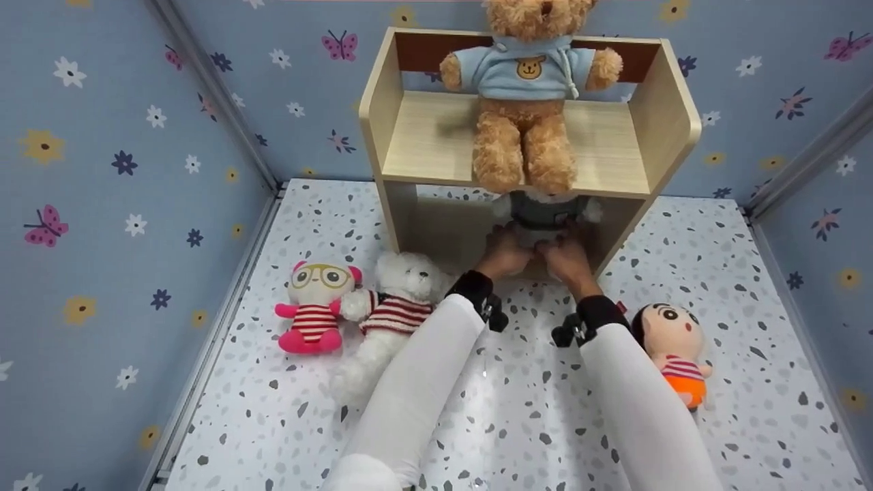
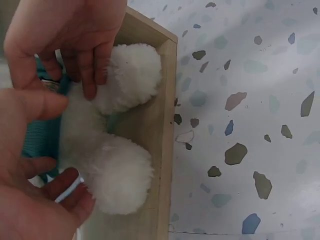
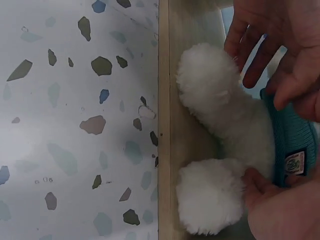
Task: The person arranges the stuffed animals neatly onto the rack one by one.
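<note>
The white plush toy [image 3: 245, 130], dressed in a teal sweater [image 3: 295, 135], is located on the lower shelf [image 1: 450, 232], right of centre, its feet close to the front edge and its head hidden under the upper shelf [image 1: 433, 136]. The left hand [image 1: 503, 254] is positioned at the toy's left-hand leg, fingers bent and spread, thumb at the sweater hem. The right hand [image 1: 569, 259] touches the opposite leg with straight, slightly spaced fingers. A brown bear [image 1: 525, 75] sits centrally on the upper shelf, legs over its front edge. On the floor [image 1: 518, 423], a pink-limbed doll [image 1: 315, 300] and a white bear [image 1: 402, 293] lie near the shelf unit's front left corner; an orange-shorted doll [image 1: 675, 341] lies off its front right corner.
</note>
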Tool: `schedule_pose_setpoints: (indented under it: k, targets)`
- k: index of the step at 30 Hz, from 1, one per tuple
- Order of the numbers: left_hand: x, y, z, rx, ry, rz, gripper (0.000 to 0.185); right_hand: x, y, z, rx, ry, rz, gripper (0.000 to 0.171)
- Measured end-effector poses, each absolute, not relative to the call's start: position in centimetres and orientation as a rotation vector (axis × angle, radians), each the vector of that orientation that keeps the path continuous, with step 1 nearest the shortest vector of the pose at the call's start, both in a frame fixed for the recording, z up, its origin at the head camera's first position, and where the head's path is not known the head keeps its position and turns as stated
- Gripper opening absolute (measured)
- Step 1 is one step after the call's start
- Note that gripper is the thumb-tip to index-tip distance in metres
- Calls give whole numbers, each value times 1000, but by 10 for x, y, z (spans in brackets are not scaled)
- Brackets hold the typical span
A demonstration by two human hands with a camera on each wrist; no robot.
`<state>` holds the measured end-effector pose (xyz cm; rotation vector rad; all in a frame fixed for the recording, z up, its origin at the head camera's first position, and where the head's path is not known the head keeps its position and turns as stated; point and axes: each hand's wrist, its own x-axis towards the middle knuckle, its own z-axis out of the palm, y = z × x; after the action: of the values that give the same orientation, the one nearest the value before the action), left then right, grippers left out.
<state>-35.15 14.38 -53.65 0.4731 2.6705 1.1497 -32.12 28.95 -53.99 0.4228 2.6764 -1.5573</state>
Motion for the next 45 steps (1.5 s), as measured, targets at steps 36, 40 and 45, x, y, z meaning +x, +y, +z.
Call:
schedule_pose_setpoints:
  k: [36,40,45]
  targets:
    - [-124,55,-573,555,2565,1156,28,-139,216,-572,72,2737,-1256,27]
    - [-107,39,-578,509,2482,1289,27,-118,211,-576,44,2741,-1190,29]
    - [-92,21,-588,446,2405,1396,28,-99,205,-584,27,2774,-1102,36]
